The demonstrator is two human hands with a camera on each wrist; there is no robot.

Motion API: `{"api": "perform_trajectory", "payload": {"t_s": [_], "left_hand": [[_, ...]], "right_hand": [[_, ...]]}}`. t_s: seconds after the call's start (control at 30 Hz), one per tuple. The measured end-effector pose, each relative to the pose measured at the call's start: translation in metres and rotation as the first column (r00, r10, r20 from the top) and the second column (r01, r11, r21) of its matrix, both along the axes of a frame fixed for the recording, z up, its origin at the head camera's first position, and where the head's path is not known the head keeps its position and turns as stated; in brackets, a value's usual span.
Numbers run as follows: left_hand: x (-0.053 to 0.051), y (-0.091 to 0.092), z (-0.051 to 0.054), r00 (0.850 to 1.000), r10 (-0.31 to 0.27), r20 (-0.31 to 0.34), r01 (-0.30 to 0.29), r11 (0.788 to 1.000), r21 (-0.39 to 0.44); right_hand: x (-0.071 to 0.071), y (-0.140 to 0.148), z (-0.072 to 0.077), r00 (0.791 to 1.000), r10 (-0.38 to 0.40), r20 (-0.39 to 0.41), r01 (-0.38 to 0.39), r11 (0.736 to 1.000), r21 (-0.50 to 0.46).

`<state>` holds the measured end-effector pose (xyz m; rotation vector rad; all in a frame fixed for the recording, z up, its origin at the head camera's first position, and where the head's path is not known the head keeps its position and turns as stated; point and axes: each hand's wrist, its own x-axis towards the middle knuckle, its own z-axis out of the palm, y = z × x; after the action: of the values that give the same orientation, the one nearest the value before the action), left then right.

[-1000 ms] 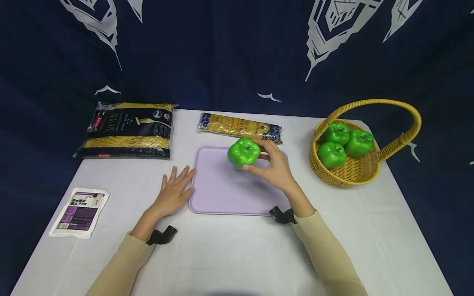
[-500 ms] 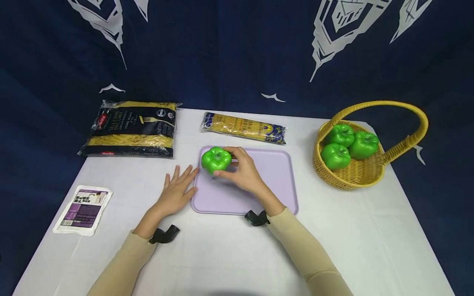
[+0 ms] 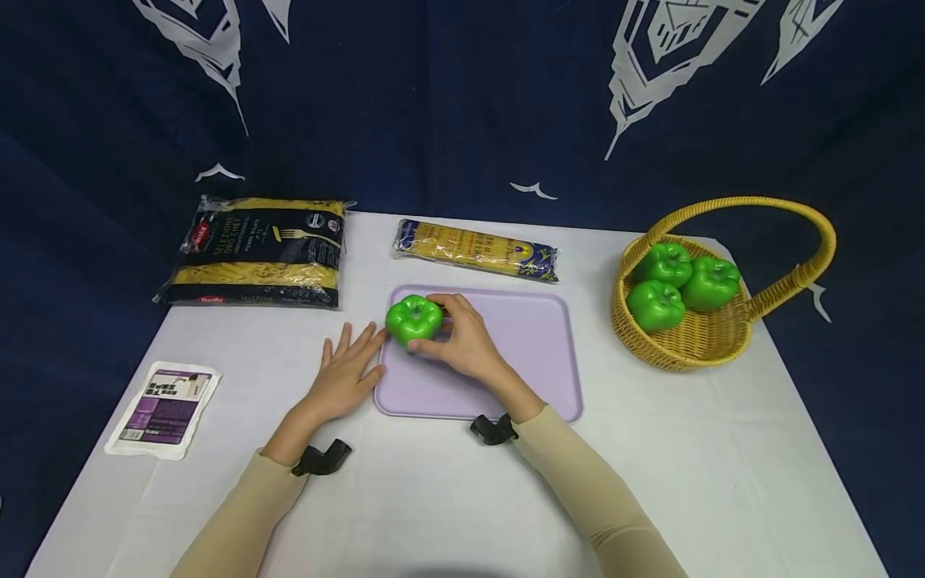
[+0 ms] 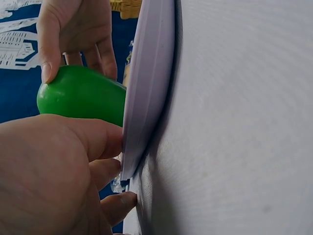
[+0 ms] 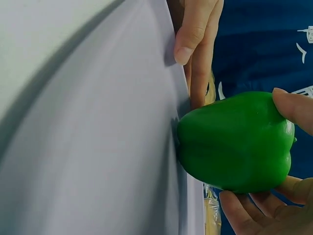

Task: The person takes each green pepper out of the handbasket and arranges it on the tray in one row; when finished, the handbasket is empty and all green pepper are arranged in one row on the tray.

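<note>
Pepper (image 3: 413, 318) is at the tray's (image 3: 520, 361) 10 o'clock corner, base looks in contact. Right hand (image 3: 466, 341), at its 4 o'clock, pinches it between thumb and fingers. Left hand (image 3: 343, 377) fingers spread, at tray's 9 o'clock edge. Progress, my read: placing nearly done, release not yet. One pepper at tray; three others (image 3: 654, 305) sit in the basket (image 3: 639, 345), tray's 2 o'clock. Can't tell if those count.
</note>
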<state>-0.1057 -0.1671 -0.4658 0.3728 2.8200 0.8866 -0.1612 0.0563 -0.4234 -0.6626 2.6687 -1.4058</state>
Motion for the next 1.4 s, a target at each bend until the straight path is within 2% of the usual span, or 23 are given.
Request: {"api": "perform_trajectory", "payload": {"t_s": [0.27,0.43,0.63,0.93,1.17,1.4], "left_hand": [[0.0,0.0,0.002,1.0,0.004,0.01,-0.004,1.0,0.002],[0.001,0.0,0.001,1.0,-0.001,-0.011,0.001,1.0,0.005],[0.001,0.0,0.0,1.0,0.0,-0.023,0.0,1.0,0.007],[0.0,0.001,-0.003,1.0,-0.004,-0.005,0.004,1.0,0.01],[0.001,0.001,-0.001,1.0,-0.004,-0.003,0.004,1.0,0.013],[0.001,0.001,0.0,1.0,0.0,0.002,0.0,1.0,0.017]], "right_hand": [[0.001,0.0,-0.002,1.0,-0.009,-0.022,0.01,1.0,0.016],[0.003,-0.001,-0.002,0.999,-0.033,-0.041,0.034,0.999,0.022],[0.005,-0.002,-0.002,0.999,-0.026,-0.022,0.026,1.0,0.009],[0.007,0.001,-0.001,1.0,-0.017,-0.022,0.017,1.0,-0.006],[0.01,0.013,0.009,0.999,-0.031,-0.012,0.03,0.999,-0.025],[0.016,0.039,0.02,0.999,-0.035,-0.024,0.033,0.998,-0.056]]}}
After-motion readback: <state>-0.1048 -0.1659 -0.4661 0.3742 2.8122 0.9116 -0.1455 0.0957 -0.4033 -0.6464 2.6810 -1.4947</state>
